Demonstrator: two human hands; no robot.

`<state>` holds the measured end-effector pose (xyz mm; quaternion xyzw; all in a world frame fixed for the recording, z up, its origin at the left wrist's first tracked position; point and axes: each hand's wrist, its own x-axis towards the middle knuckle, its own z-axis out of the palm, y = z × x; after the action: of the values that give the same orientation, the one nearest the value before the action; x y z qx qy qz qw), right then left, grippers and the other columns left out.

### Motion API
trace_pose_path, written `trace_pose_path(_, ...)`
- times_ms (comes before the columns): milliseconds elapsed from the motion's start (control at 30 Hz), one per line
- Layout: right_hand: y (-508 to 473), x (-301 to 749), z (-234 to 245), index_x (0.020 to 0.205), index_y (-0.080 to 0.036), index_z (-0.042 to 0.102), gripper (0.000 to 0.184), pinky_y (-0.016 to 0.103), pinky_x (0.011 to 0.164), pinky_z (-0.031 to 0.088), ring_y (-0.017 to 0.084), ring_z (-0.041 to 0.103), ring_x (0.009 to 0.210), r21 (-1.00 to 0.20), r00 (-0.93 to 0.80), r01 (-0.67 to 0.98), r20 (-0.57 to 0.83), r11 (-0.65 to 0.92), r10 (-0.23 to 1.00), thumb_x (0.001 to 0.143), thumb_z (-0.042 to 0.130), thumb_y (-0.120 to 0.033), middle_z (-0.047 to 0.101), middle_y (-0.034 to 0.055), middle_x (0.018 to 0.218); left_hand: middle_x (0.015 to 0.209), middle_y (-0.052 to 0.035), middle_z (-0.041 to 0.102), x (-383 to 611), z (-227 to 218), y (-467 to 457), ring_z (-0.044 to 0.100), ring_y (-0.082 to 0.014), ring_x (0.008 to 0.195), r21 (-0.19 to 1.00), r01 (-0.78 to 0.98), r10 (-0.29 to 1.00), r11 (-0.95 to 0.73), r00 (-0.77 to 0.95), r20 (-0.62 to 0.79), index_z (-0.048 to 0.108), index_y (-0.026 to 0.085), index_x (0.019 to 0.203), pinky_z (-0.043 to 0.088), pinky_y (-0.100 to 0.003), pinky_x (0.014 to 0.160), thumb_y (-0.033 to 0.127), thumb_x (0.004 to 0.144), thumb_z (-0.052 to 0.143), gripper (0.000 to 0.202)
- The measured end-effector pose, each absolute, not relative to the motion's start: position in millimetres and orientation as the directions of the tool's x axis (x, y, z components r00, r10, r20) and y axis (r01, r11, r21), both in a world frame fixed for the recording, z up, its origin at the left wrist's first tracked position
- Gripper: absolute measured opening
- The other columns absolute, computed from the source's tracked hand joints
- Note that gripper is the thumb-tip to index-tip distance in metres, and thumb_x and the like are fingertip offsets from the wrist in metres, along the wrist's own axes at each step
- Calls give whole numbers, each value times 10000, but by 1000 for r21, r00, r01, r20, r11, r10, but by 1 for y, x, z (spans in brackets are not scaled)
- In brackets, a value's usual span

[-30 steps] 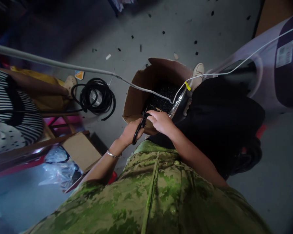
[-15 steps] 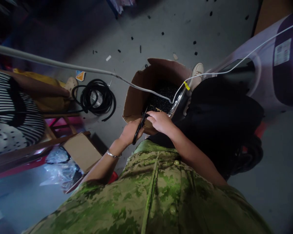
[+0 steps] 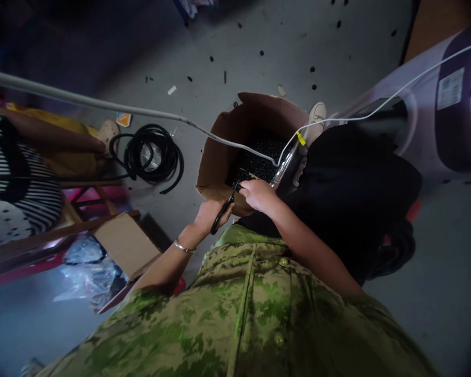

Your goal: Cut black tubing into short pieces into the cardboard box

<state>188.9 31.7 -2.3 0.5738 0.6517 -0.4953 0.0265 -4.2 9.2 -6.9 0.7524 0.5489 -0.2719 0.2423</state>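
- While the left hand (image 3: 209, 214) grips the black scissors (image 3: 222, 213) by their handles, the right hand (image 3: 259, 195) pinches what seems a small dark piece (image 3: 239, 186) beside the blades, over the near side of the cardboard box (image 3: 212, 158); the hands are close together.
- Many black bits (image 3: 261, 146) already lie in the box, so much of the snipping looks done.
- Whether the blades have gone through the pinched piece, I cannot tell.
- Black hose (image 3: 134, 154) lies coiled on the floor, possibly stock left uncut.
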Motion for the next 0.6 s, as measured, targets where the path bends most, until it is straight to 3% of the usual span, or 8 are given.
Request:
trace_pose_path(333,34,187,-2,1130,-199,709,292,303,740,441,254,678,1075,-542,-314,828,-659,-142,684,1016,450,-272,735,120,1159,831,-181,742,-2,-22,2,726,-335,846,165,968,705,-186,249,-664,727,179,840,538,-378,764,499,950,409,465)
trace_pose_path(467,35,187,-2,1133,-201,703,295,312,760,457,263,681,1080,-552,-311,820,-648,-148,695,1020,443,-278,735,122,1157,887,-184,748,0,-17,5,725,-335,885,137,972,689,-193,233,-686,721,171,922,538,-374,778,481,957,401,447)
trace_pose_path(600,34,185,0,1129,-221,719,292,300,784,466,251,675,1102,-588,-351,797,-635,-136,688,1017,466,-317,733,111,1179,927,-154,756,-2,-8,10,725,-306,912,212,955,661,-205,295,-690,700,191,922,529,-332,778,467,965,401,409)
